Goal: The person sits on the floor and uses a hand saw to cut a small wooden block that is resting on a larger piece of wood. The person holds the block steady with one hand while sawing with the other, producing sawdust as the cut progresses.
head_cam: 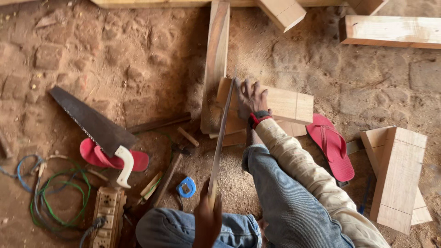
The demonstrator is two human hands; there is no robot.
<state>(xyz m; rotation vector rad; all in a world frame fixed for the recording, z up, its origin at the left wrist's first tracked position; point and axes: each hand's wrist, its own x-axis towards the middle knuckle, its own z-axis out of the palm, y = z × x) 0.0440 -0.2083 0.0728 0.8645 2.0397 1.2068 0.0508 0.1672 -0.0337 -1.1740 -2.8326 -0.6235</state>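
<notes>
My right hand lies flat on a pale wooden block on the dusty floor, with a red and black band at the wrist and a beige sleeve behind it. My left hand, low in the view between my knees, grips the handle of a long handsaw. Its blade runs up and away from me, and its far end meets the block's left end just beside my right fingers. More cut pieces lie under the block. My jeans-clad leg reaches toward the block.
A second handsaw with a white handle rests on a red flip-flop at left; another flip-flop lies right. A blue tape measure, a power strip, coiled cables, a long plank and wood blocks surround me.
</notes>
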